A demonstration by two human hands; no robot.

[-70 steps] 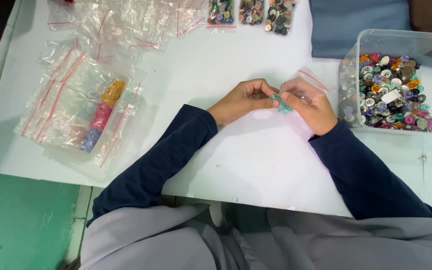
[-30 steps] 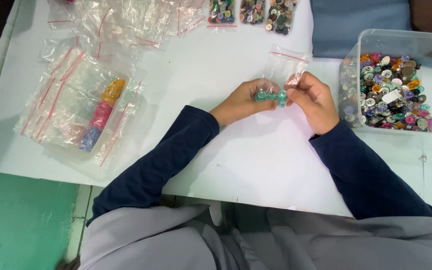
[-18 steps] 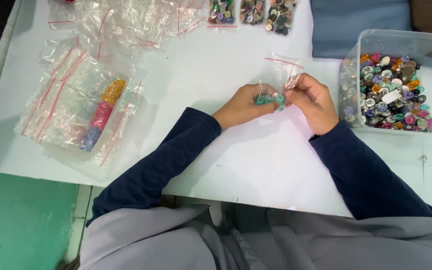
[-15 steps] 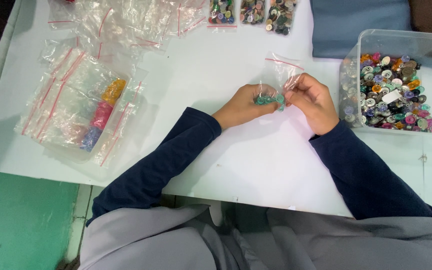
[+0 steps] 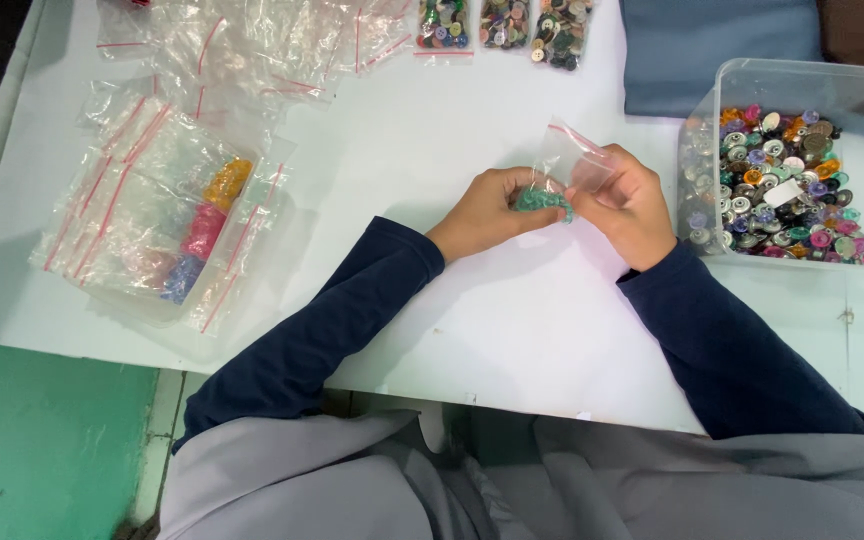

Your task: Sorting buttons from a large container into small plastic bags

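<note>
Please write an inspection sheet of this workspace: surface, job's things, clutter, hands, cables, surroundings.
Surface: white table.
Job's things: small clear zip bag with red strip and cluster of teal-green buttons, held above the table.
Clutter: clear plastic tub of mixed coloured buttons; pile of empty clear bags; tray of bagged yellow, pink and blue buttons; three filled button bags; folded blue cloth.
Hands: left hand pinches the buttons; right hand holds the bag.
Cables: nothing seen.
Surroundings: green floor.

Both forearms in dark blue sleeves reach in from the desk's near edge, converging so the left hand (image 5: 487, 210) and right hand (image 5: 632, 205) meet with fingertips pinched together, fingers curled.
</note>
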